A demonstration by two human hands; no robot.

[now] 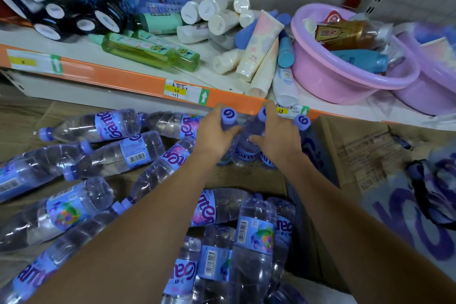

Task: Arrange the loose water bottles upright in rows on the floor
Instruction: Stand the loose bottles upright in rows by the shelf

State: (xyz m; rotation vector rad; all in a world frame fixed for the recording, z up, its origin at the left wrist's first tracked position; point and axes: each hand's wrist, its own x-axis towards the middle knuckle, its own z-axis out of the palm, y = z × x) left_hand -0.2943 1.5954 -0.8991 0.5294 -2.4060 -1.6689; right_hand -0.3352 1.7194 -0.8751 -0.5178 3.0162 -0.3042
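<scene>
Head view: one camera only
Left hand (214,135): wrapped around an upright bottle (228,128) with a purple cap, just below the shelf edge (138,81)
Right hand (278,134): gripping a second upright bottle (253,131) (a third bottle (301,123) stands just beside it)
Loose bottles (103,153): lying on their sides across the cardboard (237,176)

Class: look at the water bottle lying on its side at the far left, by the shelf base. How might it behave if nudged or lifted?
The water bottle is round and lying flat, so it would probably roll. It looks full, so likely heavy for its size. Its thin ribbed plastic may dent slightly under the fingers.
</scene>
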